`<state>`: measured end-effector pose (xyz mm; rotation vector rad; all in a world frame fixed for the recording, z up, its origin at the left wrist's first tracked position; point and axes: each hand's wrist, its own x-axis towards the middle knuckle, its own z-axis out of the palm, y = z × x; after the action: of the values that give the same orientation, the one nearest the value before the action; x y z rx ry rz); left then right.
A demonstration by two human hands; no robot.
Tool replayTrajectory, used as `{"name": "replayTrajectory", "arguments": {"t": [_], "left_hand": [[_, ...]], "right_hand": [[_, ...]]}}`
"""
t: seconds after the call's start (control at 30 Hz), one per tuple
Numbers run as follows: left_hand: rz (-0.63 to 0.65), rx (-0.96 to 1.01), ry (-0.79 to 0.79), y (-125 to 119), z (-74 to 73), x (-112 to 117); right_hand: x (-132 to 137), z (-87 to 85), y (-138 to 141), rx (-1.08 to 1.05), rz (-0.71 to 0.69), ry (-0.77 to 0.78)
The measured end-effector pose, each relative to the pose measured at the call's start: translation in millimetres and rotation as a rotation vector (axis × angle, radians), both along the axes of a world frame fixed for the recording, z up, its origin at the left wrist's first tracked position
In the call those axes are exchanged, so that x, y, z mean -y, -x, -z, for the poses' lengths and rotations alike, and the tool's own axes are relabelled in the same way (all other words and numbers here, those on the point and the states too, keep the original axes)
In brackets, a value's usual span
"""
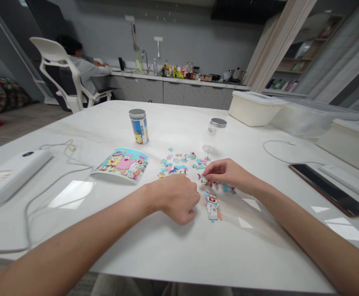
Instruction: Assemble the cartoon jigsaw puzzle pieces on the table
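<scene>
My right hand (221,172) pinches a jigsaw puzzle piece (203,179) at the right side of the loose pieces. Close to it, my left hand (179,198) is closed with its fingers curled under, knuckles up; what they hold, if anything, is hidden. Several colourful jigsaw pieces (170,160) lie scattered beyond my hands, partly covered by the left one. Between and below my hands is a small joined section of puzzle (212,206) with a cartoon figure. A curved picture sheet (124,164) of cartoon characters lies left of the pieces.
Behind the pieces stand a picture-wrapped jar (139,126) and a clear jar (215,133), both with metal lids. A white device (14,174) with cables is at left. A dark tablet-like object (329,189) and storage boxes (256,107) are at right. A person (87,72) sits beyond the table.
</scene>
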<state>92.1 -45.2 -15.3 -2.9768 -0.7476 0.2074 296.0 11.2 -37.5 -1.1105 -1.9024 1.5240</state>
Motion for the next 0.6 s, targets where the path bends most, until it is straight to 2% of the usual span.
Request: {"name": "replayTrajectory", "arguments": {"t": [0.2,0.47,0.6], "left_hand": [[0.001,0.023,-0.006,0.0,1.6,0.1],[-0.022,-0.048,0.035,-1.5,-3.7,0.2],[-0.019,-0.025,0.027,-1.1,-0.2,0.0]], "right_hand": [[0.6,-0.6,0.2,0.01,0.007,-0.015],[2.5,-4.3,2.6,0.022,0.016,-0.021],[2.6,-5.2,3.1,0.023,0.011,-0.029]]}}
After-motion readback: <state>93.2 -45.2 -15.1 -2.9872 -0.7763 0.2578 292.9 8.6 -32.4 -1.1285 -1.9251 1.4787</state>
